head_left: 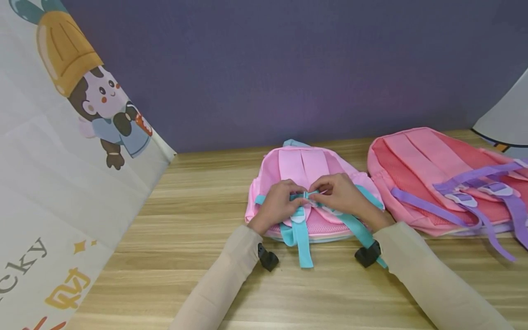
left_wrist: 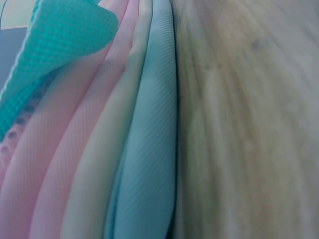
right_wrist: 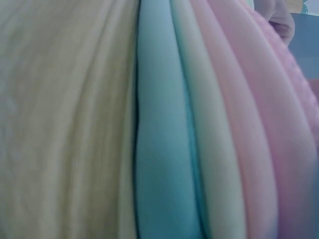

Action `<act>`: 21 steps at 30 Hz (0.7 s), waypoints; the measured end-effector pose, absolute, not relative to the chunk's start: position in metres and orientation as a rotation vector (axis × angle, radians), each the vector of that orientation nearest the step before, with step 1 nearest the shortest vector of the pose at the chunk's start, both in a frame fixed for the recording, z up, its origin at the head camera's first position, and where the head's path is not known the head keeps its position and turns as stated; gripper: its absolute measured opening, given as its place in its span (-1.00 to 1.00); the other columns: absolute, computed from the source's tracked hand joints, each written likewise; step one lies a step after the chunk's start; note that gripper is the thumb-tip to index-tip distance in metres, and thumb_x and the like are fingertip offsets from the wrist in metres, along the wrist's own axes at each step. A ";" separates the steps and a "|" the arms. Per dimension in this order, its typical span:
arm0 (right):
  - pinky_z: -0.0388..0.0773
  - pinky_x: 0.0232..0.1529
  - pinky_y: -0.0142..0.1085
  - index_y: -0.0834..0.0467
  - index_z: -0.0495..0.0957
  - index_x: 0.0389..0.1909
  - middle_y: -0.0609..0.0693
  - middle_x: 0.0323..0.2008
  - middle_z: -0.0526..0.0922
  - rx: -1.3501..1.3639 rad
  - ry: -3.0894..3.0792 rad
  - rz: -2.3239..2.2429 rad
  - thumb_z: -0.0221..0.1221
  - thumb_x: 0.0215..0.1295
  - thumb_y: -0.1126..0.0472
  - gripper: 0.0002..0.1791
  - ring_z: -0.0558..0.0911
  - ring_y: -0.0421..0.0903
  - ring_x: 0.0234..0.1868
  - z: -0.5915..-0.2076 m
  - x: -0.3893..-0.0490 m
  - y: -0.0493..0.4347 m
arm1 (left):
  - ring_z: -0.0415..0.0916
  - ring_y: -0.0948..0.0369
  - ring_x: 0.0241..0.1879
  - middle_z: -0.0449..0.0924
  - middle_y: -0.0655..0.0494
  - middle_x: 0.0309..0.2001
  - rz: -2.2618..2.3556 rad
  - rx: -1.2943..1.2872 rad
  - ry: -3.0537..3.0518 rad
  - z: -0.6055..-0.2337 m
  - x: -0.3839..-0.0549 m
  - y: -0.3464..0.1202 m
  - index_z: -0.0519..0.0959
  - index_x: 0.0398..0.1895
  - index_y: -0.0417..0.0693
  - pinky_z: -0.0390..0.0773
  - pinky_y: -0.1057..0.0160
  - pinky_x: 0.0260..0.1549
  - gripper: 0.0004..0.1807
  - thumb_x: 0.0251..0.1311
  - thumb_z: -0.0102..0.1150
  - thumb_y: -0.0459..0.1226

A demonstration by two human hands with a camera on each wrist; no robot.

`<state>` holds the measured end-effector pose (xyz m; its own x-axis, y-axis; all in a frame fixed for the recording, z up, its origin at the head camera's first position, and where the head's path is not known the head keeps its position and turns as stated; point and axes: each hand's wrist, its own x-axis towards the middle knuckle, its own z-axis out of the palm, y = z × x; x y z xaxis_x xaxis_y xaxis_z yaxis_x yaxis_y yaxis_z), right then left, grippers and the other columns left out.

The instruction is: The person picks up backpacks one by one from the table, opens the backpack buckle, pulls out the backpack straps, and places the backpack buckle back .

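A light pink backpack (head_left: 270, 167) lies with its shoulder straps facing up in the head view. My left hand (head_left: 280, 204) and right hand (head_left: 341, 195) meet over its middle. Between them runs a teal cross strap (head_left: 314, 195), and the fingers of both hands pinch it close to a small pale fitting. The fingers partly hide that fitting. Below the left hand a teal webbing tail (head_left: 304, 247) hangs over the backpack's lower edge. Both wrist views show mostly the layered pink, cream and blue bottom edge (left_wrist: 149, 124) of the bag; part of a hand shows in the right wrist view.
A coral pink backpack (head_left: 396, 156) with purple straps (head_left: 429, 208) lies against the right side of the light one. Both rest on a wood-grain table (head_left: 198, 206). Behind stands a dark blue panel (head_left: 264, 73); a printed white sheet (head_left: 41, 160) borders the left.
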<state>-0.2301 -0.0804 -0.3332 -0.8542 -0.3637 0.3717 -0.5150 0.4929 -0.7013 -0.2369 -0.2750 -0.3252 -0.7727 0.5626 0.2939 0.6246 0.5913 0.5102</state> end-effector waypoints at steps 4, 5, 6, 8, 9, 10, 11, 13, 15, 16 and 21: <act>0.65 -0.20 -0.13 0.25 0.67 -0.36 0.08 -0.38 0.71 0.758 -2.564 1.299 0.32 0.09 0.36 -0.91 0.69 -0.06 -0.33 -0.333 -0.230 -0.080 | 0.54 0.18 -0.22 0.65 0.03 -0.26 -0.931 -1.016 -2.714 -0.325 -0.237 -0.275 0.68 -0.13 -0.18 0.50 0.32 -0.17 -0.75 0.14 0.29 -0.27; 0.65 -0.20 -0.13 0.25 0.66 -0.36 0.08 -0.38 0.71 0.759 -2.564 1.302 0.31 0.09 0.37 -0.92 0.69 -0.06 -0.33 -0.333 -0.230 -0.080 | 0.53 0.18 -0.22 0.65 0.03 -0.26 -0.931 -1.016 -2.714 -0.325 -0.237 -0.275 0.68 -0.13 -0.18 0.50 0.33 -0.18 -0.75 0.14 0.30 -0.27; 0.65 -0.20 -0.13 0.25 0.66 -0.37 0.08 -0.38 0.71 0.762 -2.563 1.304 0.31 0.09 0.37 -0.93 0.69 -0.07 -0.33 -0.334 -0.231 -0.080 | 0.53 0.19 -0.23 0.65 0.04 -0.26 -0.930 -1.017 -2.713 -0.325 -0.237 -0.275 0.68 -0.13 -0.17 0.49 0.34 -0.18 -0.75 0.14 0.30 -0.27; 0.65 -0.19 -0.13 0.26 0.65 -0.37 0.07 -0.39 0.70 0.769 -2.563 1.310 0.30 0.10 0.37 -0.93 0.69 -0.07 -0.32 -0.334 -0.231 -0.080 | 0.52 0.20 -0.24 0.65 0.04 -0.27 -0.928 -1.015 -2.712 -0.325 -0.237 -0.275 0.69 -0.13 -0.17 0.48 0.36 -0.20 -0.75 0.14 0.30 -0.26; 0.65 -0.19 -0.13 0.27 0.65 -0.37 0.07 -0.39 0.70 0.775 -2.563 1.315 0.29 0.11 0.37 -0.93 0.69 -0.07 -0.32 -0.334 -0.231 -0.080 | 0.52 0.21 -0.25 0.65 0.05 -0.27 -0.927 -1.015 -2.710 -0.325 -0.237 -0.275 0.69 -0.14 -0.16 0.48 0.37 -0.21 -0.76 0.14 0.30 -0.26; 0.65 -0.18 -0.13 0.27 0.64 -0.37 0.06 -0.39 0.70 0.779 -2.563 1.321 0.29 0.11 0.37 -0.93 0.69 -0.06 -0.31 -0.334 -0.230 -0.080 | 0.51 0.21 -0.26 0.65 0.05 -0.28 -0.924 -1.015 -2.707 -0.326 -0.237 -0.275 0.69 -0.14 -0.16 0.47 0.38 -0.22 -0.76 0.13 0.30 -0.26; 0.65 -0.17 -0.13 0.27 0.64 -0.37 0.06 -0.39 0.69 0.782 -2.564 1.324 0.29 0.12 0.36 -0.93 0.69 -0.05 -0.30 -0.334 -0.230 -0.080 | 0.51 0.22 -0.26 0.65 0.05 -0.28 -0.922 -1.016 -2.704 -0.326 -0.237 -0.275 0.69 -0.14 -0.16 0.47 0.39 -0.22 -0.76 0.13 0.31 -0.25; 0.64 -0.16 -0.12 0.26 0.62 -0.36 0.06 -0.37 0.69 0.786 -2.564 1.332 0.28 0.13 0.36 -0.93 0.69 -0.03 -0.27 -0.334 -0.230 -0.080 | 0.51 0.22 -0.26 0.65 0.05 -0.28 -0.921 -1.012 -2.701 -0.326 -0.237 -0.275 0.69 -0.14 -0.16 0.47 0.39 -0.23 -0.75 0.13 0.31 -0.25; 0.64 -0.15 -0.11 0.24 0.61 -0.32 0.08 -0.33 0.68 0.792 -2.558 1.345 0.28 0.13 0.36 -0.91 0.69 0.00 -0.24 -0.335 -0.230 -0.079 | 0.52 0.21 -0.25 0.66 0.05 -0.27 -0.916 -1.006 -2.701 -0.326 -0.237 -0.275 0.69 -0.14 -0.17 0.48 0.38 -0.21 -0.74 0.12 0.31 -0.25; 0.64 -0.15 -0.10 0.23 0.61 -0.30 0.08 -0.31 0.68 0.793 -2.555 1.352 0.29 0.14 0.35 -0.89 0.69 0.01 -0.22 -0.335 -0.230 -0.079 | 0.53 0.21 -0.24 0.66 0.04 -0.27 -0.912 -1.001 -2.703 -0.326 -0.237 -0.275 0.69 -0.13 -0.17 0.47 0.36 -0.19 -0.74 0.12 0.32 -0.25; 0.62 -0.10 -0.07 0.22 0.63 -0.22 0.09 -0.24 0.70 0.806 -2.546 1.381 0.31 0.15 0.27 -0.81 0.67 0.02 -0.16 -0.335 -0.230 -0.080 | 0.55 0.20 -0.20 0.66 0.07 -0.25 -0.883 -0.977 -2.720 -0.325 -0.237 -0.276 0.69 -0.10 -0.13 0.42 0.21 -0.10 -0.73 0.12 0.31 -0.24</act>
